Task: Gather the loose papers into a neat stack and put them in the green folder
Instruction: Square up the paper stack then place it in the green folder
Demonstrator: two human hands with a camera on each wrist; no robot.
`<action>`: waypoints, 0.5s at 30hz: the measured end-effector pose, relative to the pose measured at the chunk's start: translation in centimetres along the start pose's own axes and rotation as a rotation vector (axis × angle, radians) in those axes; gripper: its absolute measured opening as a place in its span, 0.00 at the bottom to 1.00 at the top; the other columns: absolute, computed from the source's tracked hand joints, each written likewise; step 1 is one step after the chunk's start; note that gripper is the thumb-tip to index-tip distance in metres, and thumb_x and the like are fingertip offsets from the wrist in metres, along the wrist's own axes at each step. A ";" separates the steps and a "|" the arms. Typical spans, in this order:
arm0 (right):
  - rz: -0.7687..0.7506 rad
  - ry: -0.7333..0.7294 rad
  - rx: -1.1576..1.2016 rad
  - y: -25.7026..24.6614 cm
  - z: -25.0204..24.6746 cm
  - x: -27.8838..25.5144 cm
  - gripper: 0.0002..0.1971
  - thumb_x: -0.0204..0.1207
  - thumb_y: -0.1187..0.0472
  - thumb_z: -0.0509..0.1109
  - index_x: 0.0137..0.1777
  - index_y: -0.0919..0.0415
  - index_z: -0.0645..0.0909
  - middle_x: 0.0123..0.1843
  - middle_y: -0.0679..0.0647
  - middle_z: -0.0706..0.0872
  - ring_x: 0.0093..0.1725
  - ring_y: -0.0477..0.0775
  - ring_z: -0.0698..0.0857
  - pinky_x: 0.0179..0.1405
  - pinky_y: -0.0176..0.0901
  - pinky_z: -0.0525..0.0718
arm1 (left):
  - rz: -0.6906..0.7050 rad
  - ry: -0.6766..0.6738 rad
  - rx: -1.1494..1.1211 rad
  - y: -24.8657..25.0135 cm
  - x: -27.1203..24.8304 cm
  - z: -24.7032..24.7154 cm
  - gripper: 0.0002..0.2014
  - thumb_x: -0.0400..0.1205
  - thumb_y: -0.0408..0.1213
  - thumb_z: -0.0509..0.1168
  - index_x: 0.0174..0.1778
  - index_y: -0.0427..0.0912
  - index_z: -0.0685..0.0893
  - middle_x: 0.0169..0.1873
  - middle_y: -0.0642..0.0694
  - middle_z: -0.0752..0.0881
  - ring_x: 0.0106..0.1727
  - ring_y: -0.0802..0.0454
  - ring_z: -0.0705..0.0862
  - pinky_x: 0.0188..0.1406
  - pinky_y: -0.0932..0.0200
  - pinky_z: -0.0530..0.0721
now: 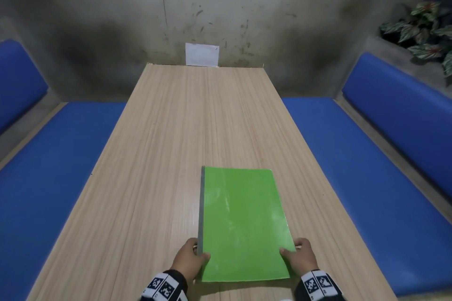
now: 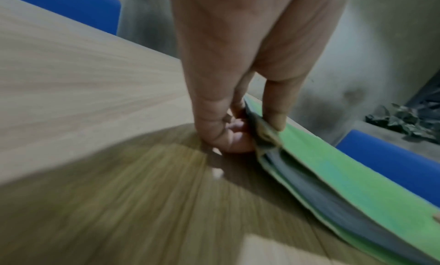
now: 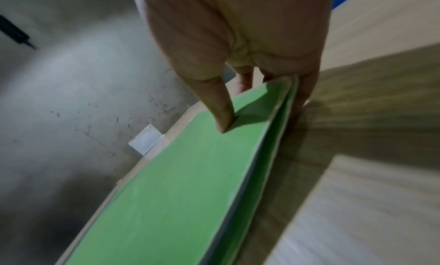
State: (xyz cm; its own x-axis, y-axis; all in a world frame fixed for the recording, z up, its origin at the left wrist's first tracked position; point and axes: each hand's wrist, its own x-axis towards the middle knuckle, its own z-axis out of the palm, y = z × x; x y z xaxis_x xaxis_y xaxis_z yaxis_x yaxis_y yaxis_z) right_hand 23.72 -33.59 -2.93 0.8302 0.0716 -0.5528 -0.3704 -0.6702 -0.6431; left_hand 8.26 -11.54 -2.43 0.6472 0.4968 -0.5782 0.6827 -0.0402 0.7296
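Note:
A closed green folder (image 1: 242, 222) with a grey spine lies on the near end of the wooden table (image 1: 171, 129). My left hand (image 1: 193, 258) pinches its near left corner at the spine, thumb on top and fingers curled beside it. In the left wrist view the left hand (image 2: 247, 129) holds the folder (image 2: 333, 184) by its edge, with grey sheets showing between the covers. My right hand (image 1: 297, 255) pinches the near right edge. In the right wrist view its thumb (image 3: 221, 116) presses on the green cover (image 3: 178, 193) and fingers wrap under the edge. No loose papers show on the table.
A white sheet (image 1: 202, 54) is stuck on the grey wall past the table's far end, also visible as the white sheet (image 3: 145, 141). Blue padded benches (image 1: 61, 166) run along both sides. A leafy plant (image 1: 425, 32) sits on the ledge at upper right.

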 end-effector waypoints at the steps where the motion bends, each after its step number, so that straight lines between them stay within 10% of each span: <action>1: -0.019 0.004 0.035 -0.1 -0.2 0.1 0.16 0.70 0.69 0.72 0.52 0.63 0.68 0.60 0.68 0.80 0.50 0.61 0.80 0.60 0.52 0.78 | 0.007 0.003 -0.018 0.2 0.2 0.1 0.14 0.77 0.32 0.68 0.57 0.42 0.74 0.50 0.42 0.83 0.51 0.44 0.82 0.53 0.55 0.82; 8: -0.099 0.120 0.105 -2.3 -2.7 1.5 0.19 0.73 0.73 0.68 0.63 0.69 0.72 0.57 0.62 0.78 0.62 0.64 0.78 0.63 0.53 0.75 | 0.057 0.018 -0.065 2.8 1.9 1.7 0.14 0.74 0.32 0.71 0.53 0.41 0.77 0.41 0.48 0.81 0.40 0.52 0.81 0.35 0.66 0.82; 15: -0.038 0.170 0.126 -1.9 -3.2 3.8 0.17 0.69 0.71 0.73 0.58 0.71 0.77 0.60 0.70 0.83 0.48 0.59 0.80 0.56 0.51 0.79 | 0.038 0.076 -0.096 4.6 2.8 3.4 0.22 0.74 0.30 0.71 0.64 0.41 0.74 0.40 0.47 0.83 0.47 0.47 0.84 0.54 0.55 0.84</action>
State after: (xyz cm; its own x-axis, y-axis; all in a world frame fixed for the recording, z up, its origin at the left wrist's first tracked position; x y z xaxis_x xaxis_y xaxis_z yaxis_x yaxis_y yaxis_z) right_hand 28.86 -34.40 -2.11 0.8988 -0.0376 -0.4367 -0.3780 -0.5710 -0.7287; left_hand 14.35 -13.23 -1.95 0.6423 0.5605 -0.5227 0.6201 0.0207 0.7843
